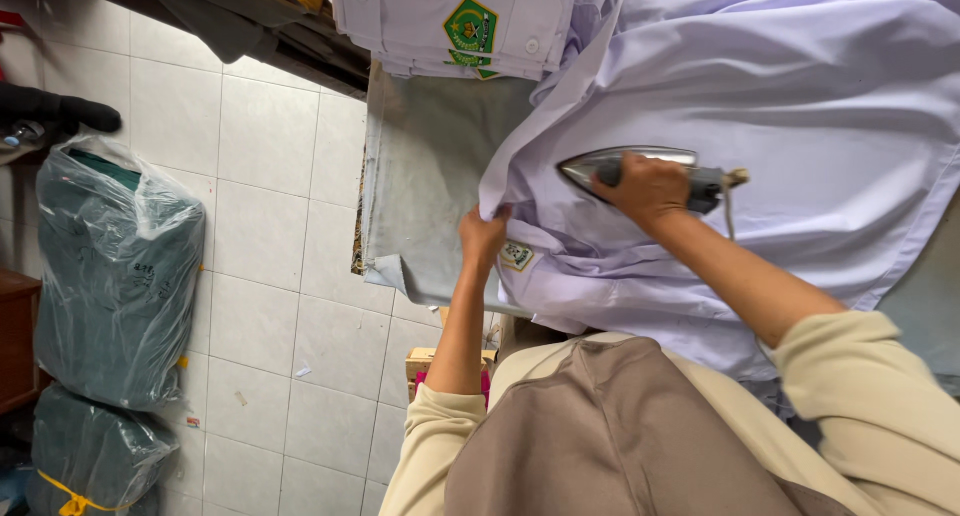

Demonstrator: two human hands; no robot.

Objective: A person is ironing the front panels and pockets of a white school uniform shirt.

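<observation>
A pale lilac shirt point(800, 86) lies spread over a grey padded ironing board point(425, 176). My right hand point(650, 188) grips the handle of a metal iron point(620, 163), whose pointed soleplate rests on the shirt and aims left. My left hand point(484, 234) pinches the shirt's edge just left of the iron's tip, holding the cloth taut. A small label point(517, 256) shows on the fabric beside that hand.
A folded shirt with a green and yellow badge point(470, 26) lies at the board's far end. Two clear plastic bags of dark green cloth point(115, 276) stand on the white tiled floor point(280, 276) at left. A wooden box point(430, 361) sits below the board.
</observation>
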